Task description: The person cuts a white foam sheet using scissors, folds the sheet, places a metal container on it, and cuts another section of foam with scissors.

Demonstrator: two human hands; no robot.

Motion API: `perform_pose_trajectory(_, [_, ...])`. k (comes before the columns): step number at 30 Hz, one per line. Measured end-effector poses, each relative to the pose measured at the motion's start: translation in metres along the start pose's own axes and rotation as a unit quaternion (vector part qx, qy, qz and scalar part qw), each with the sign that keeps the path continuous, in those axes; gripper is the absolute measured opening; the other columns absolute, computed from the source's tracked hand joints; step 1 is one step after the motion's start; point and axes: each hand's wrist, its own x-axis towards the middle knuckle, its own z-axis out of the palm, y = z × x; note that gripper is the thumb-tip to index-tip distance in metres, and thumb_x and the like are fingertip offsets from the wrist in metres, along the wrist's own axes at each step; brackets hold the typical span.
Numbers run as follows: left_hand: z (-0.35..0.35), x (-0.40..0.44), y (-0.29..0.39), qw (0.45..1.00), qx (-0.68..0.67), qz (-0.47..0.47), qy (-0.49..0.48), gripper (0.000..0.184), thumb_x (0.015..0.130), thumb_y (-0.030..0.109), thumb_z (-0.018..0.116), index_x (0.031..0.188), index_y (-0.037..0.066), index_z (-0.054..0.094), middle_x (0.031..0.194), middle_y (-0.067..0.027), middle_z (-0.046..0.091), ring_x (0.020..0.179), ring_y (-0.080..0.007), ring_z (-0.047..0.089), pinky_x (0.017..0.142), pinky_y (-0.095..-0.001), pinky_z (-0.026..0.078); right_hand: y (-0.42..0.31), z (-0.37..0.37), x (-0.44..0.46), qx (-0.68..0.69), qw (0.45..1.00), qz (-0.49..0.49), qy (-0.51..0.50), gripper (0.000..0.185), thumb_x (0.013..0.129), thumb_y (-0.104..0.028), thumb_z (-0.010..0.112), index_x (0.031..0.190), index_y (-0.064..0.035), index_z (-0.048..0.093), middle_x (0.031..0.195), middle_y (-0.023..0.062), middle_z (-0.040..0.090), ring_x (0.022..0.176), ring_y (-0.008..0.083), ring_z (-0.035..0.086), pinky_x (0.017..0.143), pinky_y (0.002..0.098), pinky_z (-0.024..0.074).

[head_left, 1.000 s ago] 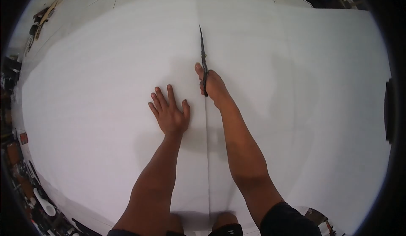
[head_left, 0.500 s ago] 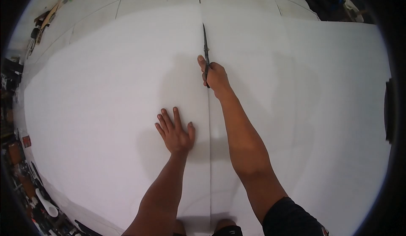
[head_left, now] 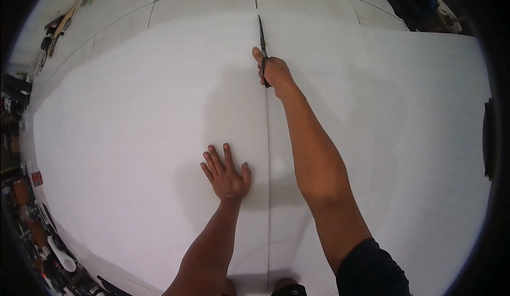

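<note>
while the white sheet [head_left: 133, 110] is spread wide across the tiled floor [head_left: 204, 5], the scissors [head_left: 263, 45] are gripped by the right hand [head_left: 278, 73] over the sheet's far part, the blades [head_left: 261, 29] pointed away from the body! the handles [head_left: 266, 81] are clasped, the thumb is set out on the left side, and whether the blades are parted cannot be told, seen so nearly edge-on. behind the scissors a thin straight line [head_left: 269, 147] is seen running down the sheet, a cut or a seam by the look of it. and just left of that line, the left hand [head_left: 228, 182] is laid flat, fingers fanned, thumb set apart, nothing pinched, the sheet apparently pressed under the palm.

now the handling: the sheet is judged light, soft and bendy, easily creased or torn, and readily slid on smooth tile; it is best pinned by an open palm beside the line, well clear of the blades. the scissors can be taken as stiff, hard and light enough for one hand, best held by the handles alone.
</note>
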Motion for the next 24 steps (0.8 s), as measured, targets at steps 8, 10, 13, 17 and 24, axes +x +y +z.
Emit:
perform_pose_trajectory(8, [0.000, -0.004, -0.002, 1.000, 0.005, 0.003, 0.001, 0.073, 0.088, 0.039, 0.049, 0.152, 0.012, 0.026, 0.158, -0.0240, 0.010, 0.146, -0.0425, 0.006, 0.116, -0.0564, 0.003, -0.020, -0.002, 0.035, -0.034, 0.999, 0.022, -0.008, 0.056, 0.082, -0.063, 0.065, 0.069, -0.0102, 0.051, 0.062, 0.0000, 0.050, 0.052, 0.0108, 0.048, 0.053, 0.0266, 0.0429])
perform_pose_trajectory(10, [-0.004, -0.004, 0.001, 1.000, -0.010, 0.008, 0.006, 0.073, 0.088, 0.039, 0.049, 0.152, 0.011, 0.026, 0.157, -0.0242, 0.010, 0.146, -0.0426, 0.006, 0.116, -0.0566, 0.003, -0.020, -0.005, 0.053, -0.007, 0.999, -0.031, -0.002, 0.055, 0.082, -0.061, 0.067, 0.069, -0.0104, 0.051, 0.061, -0.0001, 0.050, 0.051, 0.0105, 0.047, 0.052, 0.0256, 0.0421])
perform_pose_trajectory(13, [0.000, -0.003, -0.003, 1.000, -0.003, 0.014, 0.021, 0.073, 0.088, 0.038, 0.050, 0.151, 0.011, 0.026, 0.157, -0.0243, 0.011, 0.146, -0.0432, 0.007, 0.116, -0.0568, 0.004, -0.023, 0.001, 0.038, -0.012, 0.994, -0.100, 0.038, 0.053, 0.083, -0.059, 0.068, 0.070, -0.0103, 0.052, 0.060, 0.0002, 0.050, 0.051, 0.0109, 0.048, 0.051, 0.0255, 0.0419])
perform_pose_trajectory(17, [-0.001, -0.001, -0.001, 0.999, 0.007, 0.020, 0.031, 0.072, 0.089, 0.037, 0.049, 0.151, 0.011, 0.026, 0.157, -0.0242, 0.011, 0.146, -0.0427, 0.008, 0.117, -0.0566, 0.004, -0.007, -0.005, -0.009, 0.003, 0.975, -0.198, 0.097, 0.050, 0.084, -0.052, 0.070, 0.073, -0.0067, 0.052, 0.060, 0.0019, 0.052, 0.052, 0.0114, 0.050, 0.051, 0.0263, 0.0427])
perform_pose_trajectory(24, [0.005, -0.004, -0.002, 0.997, 0.020, 0.034, 0.070, 0.069, 0.091, 0.040, 0.048, 0.151, 0.012, 0.027, 0.157, -0.0230, 0.014, 0.146, -0.0402, 0.012, 0.118, -0.0537, 0.007, 0.150, -0.063, -0.246, -0.062, 0.959, -0.232, 0.150, 0.036, 0.085, -0.020, 0.075, 0.110, -0.0037, 0.056, 0.083, 0.0099, 0.065, 0.073, 0.0177, 0.062, 0.070, 0.0297, 0.0504])
